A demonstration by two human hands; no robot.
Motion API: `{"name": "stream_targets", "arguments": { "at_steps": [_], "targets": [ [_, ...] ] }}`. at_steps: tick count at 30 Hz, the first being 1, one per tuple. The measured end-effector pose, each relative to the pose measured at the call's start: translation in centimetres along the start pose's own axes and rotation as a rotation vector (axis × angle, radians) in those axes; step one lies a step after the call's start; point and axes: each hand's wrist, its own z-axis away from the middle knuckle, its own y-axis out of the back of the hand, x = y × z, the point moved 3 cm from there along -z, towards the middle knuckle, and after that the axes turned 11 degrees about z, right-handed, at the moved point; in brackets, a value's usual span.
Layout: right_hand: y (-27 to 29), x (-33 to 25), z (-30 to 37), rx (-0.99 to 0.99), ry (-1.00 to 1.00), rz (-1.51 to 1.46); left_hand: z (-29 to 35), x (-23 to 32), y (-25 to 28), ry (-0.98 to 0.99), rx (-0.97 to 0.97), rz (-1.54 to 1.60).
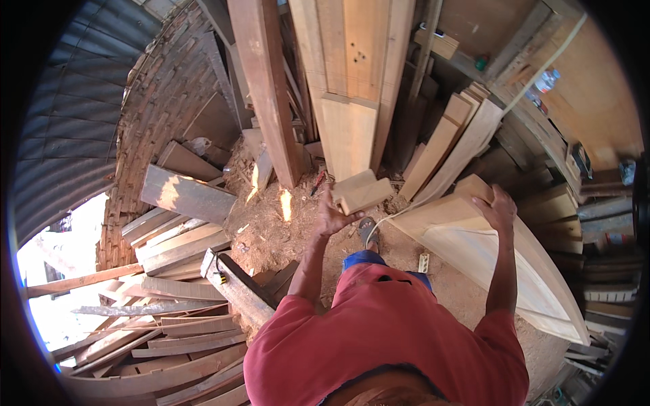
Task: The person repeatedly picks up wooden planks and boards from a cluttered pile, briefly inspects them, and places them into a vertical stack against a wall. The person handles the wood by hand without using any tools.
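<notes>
My left hand (330,218) is raised at the middle, its fingers and thumb spread apart. Right beside it are two short, pale pieces of board (365,195), one overlapping the other; whether the hand touches them I cannot tell. On the right, my right hand (500,211) grips the upper edge of a large wooden panel (467,247). That panel leans at a slant, with a thick light-brown edge and a paler, framed face. Part of the right hand's grip is hidden behind the edge.
Tall planks (349,135) and a reddish beam (267,101) stand ahead. Stacked lumber (183,325) fills the left, near a brick wall (152,115). More boards (440,139) lean at the right. Sawdust (271,216) covers the floor around my sandalled foot (369,233).
</notes>
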Motion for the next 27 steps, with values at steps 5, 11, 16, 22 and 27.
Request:
{"name": "stream_targets", "arguments": {
  "at_steps": [5,11,16,22,27],
  "targets": [
    [0.0,-0.2,-0.2,-0.017,-0.013,-0.006,-2.5,0.2,2.2,-0.245,-0.07,-0.617],
    [0.1,-0.2,-0.4,-0.033,-0.033,0.007,-3.8,0.9,4.4,-0.086,0.03,0.023],
    [-0.5,0.0,-0.5,-0.067,-0.047,0.023,-4.1,2.8,8.9,-0.203,0.252,-0.174],
    [-0.6,0.1,-0.9,-0.093,-0.024,0.02,-3.7,3.8,12.5,-0.324,0.281,-0.253],
    [-0.9,0.3,-1.2,-0.132,-0.05,0.039,-3.2,5.9,11.8,-0.285,0.252,-0.462]
  ]
}}
